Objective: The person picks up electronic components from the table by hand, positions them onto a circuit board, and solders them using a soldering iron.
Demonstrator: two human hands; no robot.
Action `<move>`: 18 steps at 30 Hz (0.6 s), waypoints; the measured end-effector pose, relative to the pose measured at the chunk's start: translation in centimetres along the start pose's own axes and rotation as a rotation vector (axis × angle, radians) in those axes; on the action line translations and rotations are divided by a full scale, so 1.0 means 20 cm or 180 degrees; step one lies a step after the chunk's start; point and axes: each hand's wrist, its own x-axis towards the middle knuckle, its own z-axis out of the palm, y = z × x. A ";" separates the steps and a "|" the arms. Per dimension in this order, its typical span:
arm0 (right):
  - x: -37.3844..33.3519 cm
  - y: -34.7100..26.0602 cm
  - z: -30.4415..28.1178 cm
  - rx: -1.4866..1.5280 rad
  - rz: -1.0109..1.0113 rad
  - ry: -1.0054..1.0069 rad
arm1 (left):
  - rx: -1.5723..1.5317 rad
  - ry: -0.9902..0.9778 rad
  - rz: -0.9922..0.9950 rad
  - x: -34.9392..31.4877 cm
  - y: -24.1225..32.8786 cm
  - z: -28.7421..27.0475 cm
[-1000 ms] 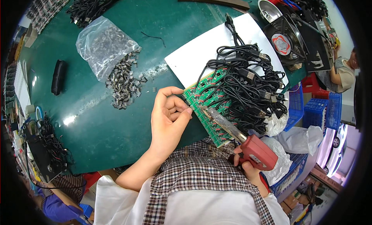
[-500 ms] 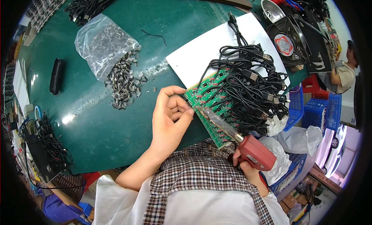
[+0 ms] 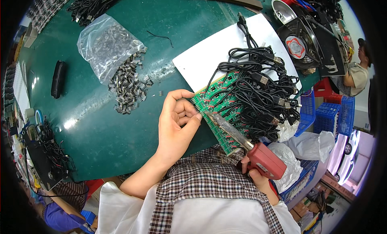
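Observation:
My right hand point(image 3: 260, 178) is wrapped round the red handle of a soldering iron point(image 3: 266, 160). Its long, darkened metal barrel slants up and left, and the tip rests at the edge of a green circuit board panel point(image 3: 217, 130). Close beside that tip, my left hand point(image 3: 175, 125) has thumb and forefinger pinched at the board's left edge; whatever lies between them is too small to make out. Many black USB cables point(image 3: 258, 88) are attached along the board and heap over its right side. Under them lies a white board point(image 3: 201, 58).
A clear plastic bag point(image 3: 107, 46) spills small metal connectors point(image 3: 128, 88) onto the green table point(image 3: 109, 145). A black pouch-like object point(image 3: 59, 79) lies at left. A round fan point(image 3: 296, 46) and metal bowl point(image 3: 283, 11) stand at back right, near blue crates point(image 3: 326, 117). Other people sit at both sides.
The soldering iron has shifted very slightly, its handle a touch lower. My left hand and the circuit board have stayed in place. The person at far right has moved a little.

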 end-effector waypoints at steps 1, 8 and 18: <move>0.00 0.00 -0.01 -0.0118 0.0059 0.0004 | 0.0002 -0.0001 0.0001 0.00 0.00 0.00; -0.08 0.18 -0.14 -0.1346 -0.0542 0.0132 | 0.0013 -0.0011 0.0017 0.00 0.01 0.00; -0.05 0.02 -0.03 -0.1231 -0.0375 0.0172 | 0.0042 0.0034 -0.0030 0.00 0.00 0.00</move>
